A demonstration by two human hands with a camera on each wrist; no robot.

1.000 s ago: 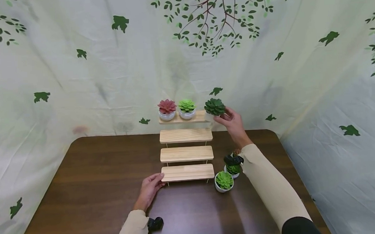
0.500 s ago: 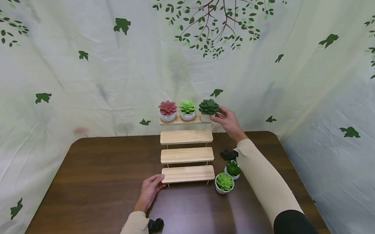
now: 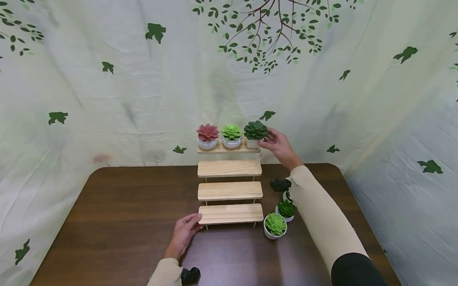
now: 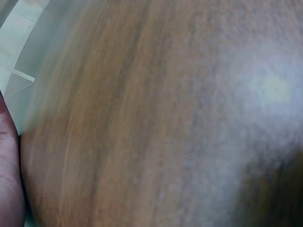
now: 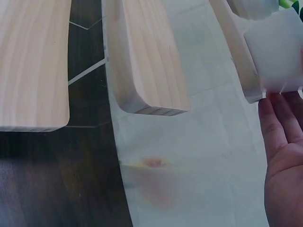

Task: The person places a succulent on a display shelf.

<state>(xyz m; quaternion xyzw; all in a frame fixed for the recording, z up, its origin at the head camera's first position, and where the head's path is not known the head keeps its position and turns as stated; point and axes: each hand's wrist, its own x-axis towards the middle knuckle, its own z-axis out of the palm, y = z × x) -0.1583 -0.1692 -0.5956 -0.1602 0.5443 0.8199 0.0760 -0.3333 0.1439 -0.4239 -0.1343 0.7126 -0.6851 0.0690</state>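
Observation:
A wooden tiered plant stand (image 3: pixel 230 190) stands on the brown table. At the right end of its top tier, my right hand (image 3: pixel 280 149) holds a dark green potted succulent (image 3: pixel 255 131) by its white pot. In the right wrist view the pot (image 5: pixel 274 52) sits on the tier's end, with my fingertips against it. A red succulent (image 3: pixel 207 133) and a bright green succulent (image 3: pixel 231 133) share that tier. My left hand (image 3: pixel 184 234) pinches the left end of the lowest tier, thumb on top; its fingertips are outside the left wrist view.
Right of the stand, a light green succulent (image 3: pixel 275 225) and a darker green one (image 3: pixel 286 209) stand on the table (image 3: pixel 132 217). Another pot (image 3: pixel 286 196) behind them is partly hidden by my right sleeve. A leaf-printed cloth (image 3: pixel 153 99) hangs behind the table.
My right hand has brought the dark green succulent left and down onto the top tier's right end, beside the bright green one. The left hand has kept its hold on the lowest tier.

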